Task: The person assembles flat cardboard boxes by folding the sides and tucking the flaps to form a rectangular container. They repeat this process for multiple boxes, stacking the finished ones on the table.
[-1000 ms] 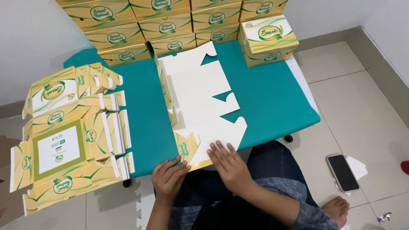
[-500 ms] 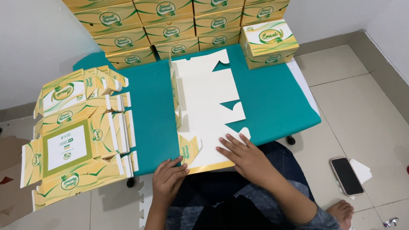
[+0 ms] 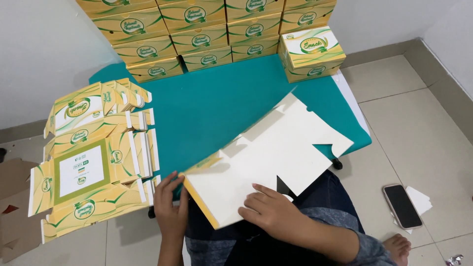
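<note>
Flat die-cut carton blank, plain cream inside face up, lies skewed across the near edge of the teal bench, one end hanging over the person's lap. Yellow printed side shows only along the folded near-left edge. Left hand is at that near-left corner, fingers curled over the raised side flap, thumb side hidden, so pinch looks closed on the flap but can't fully confirm. Right hand lies flat on the panel, fingers spread, pressing down, gripping nothing.

Step in hand looks like creasing the side flap up. To do it well, judged from this: keep the right palm pinning the panel close to the score line so the blank doesn't swivel further, fold along the pre-cut crease rather than bending the panel, and pull the blank back onto the bench for support, since the overhanging part could buckle.

Around it: stack of unfolded printed blanks on the left, spilling off the bench edge. Wall of finished yellow-green snack boxes at the back, two more stacked boxes at the right rear. Smartphone on the tiled floor to the right, on a white paper scrap. Bare foot nearby.
</note>
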